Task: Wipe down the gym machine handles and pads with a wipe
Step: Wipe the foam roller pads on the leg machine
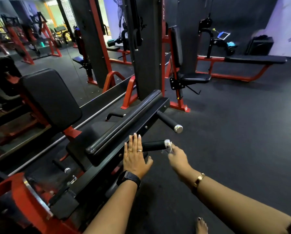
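With the left hand (135, 156) flat, fingers straight, on the black frame bar (142, 124) and the blurred right hand (178, 157) pinching a small wipe (169, 148) at the chrome tip of the near handle (154, 145), the loosely pinched wipe could slip free or miss the handle's black length

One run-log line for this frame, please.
left hand flat on frame bar | right hand holds wipe at chrome end of near handle

The left hand (136, 154) lies flat on the black steel beam (149, 120), left of the near black foam handle (154, 145). The right hand (178, 157) pinches a white wipe (169, 148) at that handle's tip. A 2nd handle (168, 122) sits beyond.
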A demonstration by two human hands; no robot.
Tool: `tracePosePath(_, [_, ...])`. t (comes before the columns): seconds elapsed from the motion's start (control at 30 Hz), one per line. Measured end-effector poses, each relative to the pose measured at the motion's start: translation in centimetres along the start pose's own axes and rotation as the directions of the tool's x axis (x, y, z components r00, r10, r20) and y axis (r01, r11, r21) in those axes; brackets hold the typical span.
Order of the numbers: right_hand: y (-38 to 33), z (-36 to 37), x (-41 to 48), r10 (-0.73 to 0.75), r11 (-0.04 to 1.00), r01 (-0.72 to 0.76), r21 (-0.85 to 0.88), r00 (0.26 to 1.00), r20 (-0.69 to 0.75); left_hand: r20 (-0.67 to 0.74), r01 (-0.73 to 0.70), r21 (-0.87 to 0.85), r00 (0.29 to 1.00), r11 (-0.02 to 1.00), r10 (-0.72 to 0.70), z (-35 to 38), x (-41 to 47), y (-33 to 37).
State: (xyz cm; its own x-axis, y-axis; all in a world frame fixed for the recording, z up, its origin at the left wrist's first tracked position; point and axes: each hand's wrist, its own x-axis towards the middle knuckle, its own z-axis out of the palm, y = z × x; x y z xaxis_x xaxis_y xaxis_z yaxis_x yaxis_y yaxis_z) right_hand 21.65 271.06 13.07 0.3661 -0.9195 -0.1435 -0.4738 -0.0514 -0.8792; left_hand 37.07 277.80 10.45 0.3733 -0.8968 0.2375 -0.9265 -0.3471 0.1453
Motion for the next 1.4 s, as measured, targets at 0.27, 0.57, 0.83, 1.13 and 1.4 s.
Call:
tracePosePath(0.27, [-0.9, 0.7, 0.4, 0.137, 0.982, -0.132, 0.135, 0.99, -0.023, -0.034, -0.075, -0.082, 0.997, 0.994, 0.072, 0.6, 0.4, 1.6])
tracePosePath(0.57, [-0.3, -3.8, 1.5, 0.224, 0.786, -0.286, 0.549, 0.958, 0.178, -0.054, -0.113, 0.017, 0.992, 0.993, 0.114, 0.1, 2.4, 4.0])
tracePosePath(0.83, [1.7, -9.7, 5.2, -0.156, 0.949, 0.206, 0.237, 0.964, -0.214, -0.012, -0.086, 0.027, 0.996, 0.996, 0.086, -0.3, 4.8, 10.0])
tracePosePath(1.13, [3.9, -11.1, 12.7, -0.78, -0.139, 0.885, -0.443, 0.178, 0.6, -0.035, 0.043, 0.1, 0.999, 0.994, -0.04, 0.2, 5.3, 10.7])
tracePosePath(1.4, [4.0, -13.5, 14.8, -0.749, -0.127, 0.929, -0.349, 0.14, 0.647, 0.075, 0.04, 0.164, 0.996, 0.986, -0.053, -1.0, 5.7, 11.8])
